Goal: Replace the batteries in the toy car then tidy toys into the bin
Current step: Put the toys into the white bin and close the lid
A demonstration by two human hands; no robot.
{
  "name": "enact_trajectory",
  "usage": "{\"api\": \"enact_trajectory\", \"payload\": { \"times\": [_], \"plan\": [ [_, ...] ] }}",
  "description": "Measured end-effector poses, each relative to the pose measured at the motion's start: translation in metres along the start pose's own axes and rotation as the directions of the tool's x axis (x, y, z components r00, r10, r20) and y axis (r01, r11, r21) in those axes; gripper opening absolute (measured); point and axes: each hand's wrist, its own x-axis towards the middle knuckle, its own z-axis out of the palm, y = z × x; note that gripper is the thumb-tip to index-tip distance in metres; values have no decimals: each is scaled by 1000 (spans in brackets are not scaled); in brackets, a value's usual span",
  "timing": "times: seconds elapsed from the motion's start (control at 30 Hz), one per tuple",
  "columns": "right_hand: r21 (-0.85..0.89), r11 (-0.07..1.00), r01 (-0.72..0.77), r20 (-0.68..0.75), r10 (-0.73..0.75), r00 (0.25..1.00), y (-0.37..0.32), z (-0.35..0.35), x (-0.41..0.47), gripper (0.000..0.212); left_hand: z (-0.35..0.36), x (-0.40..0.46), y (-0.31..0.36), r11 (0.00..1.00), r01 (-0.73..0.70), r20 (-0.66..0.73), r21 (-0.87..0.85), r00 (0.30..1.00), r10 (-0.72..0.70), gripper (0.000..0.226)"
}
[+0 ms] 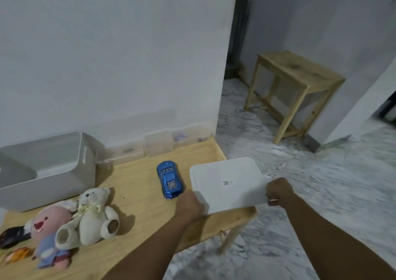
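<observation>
Both hands grasp the white bin lid [227,183]; left hand [189,204] is clenched on its near-left corner, right hand [278,191] pinches its right edge; the lid sits flat at the bench's [137,185] right end, overhanging the edge, probably parked there to leave the bin free for loading; whether it is touching down or just above the wood, cannot tell. The blue toy car [170,179] lies wheels-down just left of the lid, near the left hand, untouched; no batteries visible, so the battery step looks not yet done. The open grey bin [64,172] stands at the bench's left rear against the wall; nothing visible inside it. A cream teddy bear [94,215] and a pink plush doll [51,232] lie in front of it, leaning together, with 2 small blurred items at the far-left edge; clear plastic boxes [158,144] line the wall.
</observation>
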Motion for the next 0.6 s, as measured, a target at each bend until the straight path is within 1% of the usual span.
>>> {"api": "enact_trajectory", "payload": {
  "times": [0.03,0.1,0.17,0.23,0.37,0.4,0.47,0.53,0.6],
  "plan": [
    [-27,1000,4,23,-3,1000,5,5,1,24,5,0,-4,999,20,21,33,1000,-20,35],
    [-78,996,34,58,-30,998,11,15,0,15,11,1,-14,995,38,55,91,998,-43,44],
    [-127,991,49,35,-45,998,15,22,-1,7,15,3,-24,992,60,99,113,993,-71,52],
    [-185,981,65,15,-63,998,19,29,0,9,17,4,-32,988,73,130,135,987,-91,54],
    [-348,931,111,47,-101,994,22,36,-1,17,17,5,-40,987,84,163,135,981,-106,52],
    [-366,923,120,53,-108,993,22,36,-1,18,17,5,-41,987,82,169,134,980,-105,52],
    [-362,921,145,51,-136,989,21,36,-2,17,15,6,-45,989,74,180,129,979,-96,52],
    [-360,916,175,38,-173,984,17,37,-3,10,13,8,-48,991,63,195,114,977,-85,49],
    [-386,900,202,27,-208,978,10,40,-8,12,6,9,-48,994,46,210,100,976,-66,36]
  ]
}}
